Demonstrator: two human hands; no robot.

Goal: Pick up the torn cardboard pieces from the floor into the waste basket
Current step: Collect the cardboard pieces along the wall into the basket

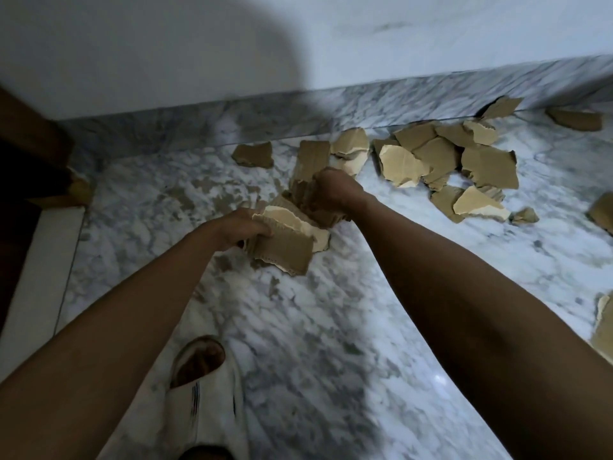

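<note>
- Gripping a stack of torn cardboard pieces (285,247) in the left hand (238,227), grip closed around the stack's left edge, brown corrugated faces and ragged pale torn edges showing.
- Clutching a crumpled bunch of cardboard (305,190) in the right hand (331,190), grip clenched tight on it, just above and touching the left hand's stack.
- Lying scattered on the floor (331,327) along the marble skirting (298,107): a cluster of loose pieces (444,157), flat, jagged, tan and cream, overlapping one another; one small piece (253,155) sitting apart to the left.
- Showing white marble with grey veining, glossy, somewhat blurred.
- Standing at the bottom: a foot in a white slide sandal (209,400) with dark stripes, possibly a logo, too blurred for reading.
- Showing no readable writing on any cardboard.
- Edging in at left: dark brown wood (30,144).
</note>
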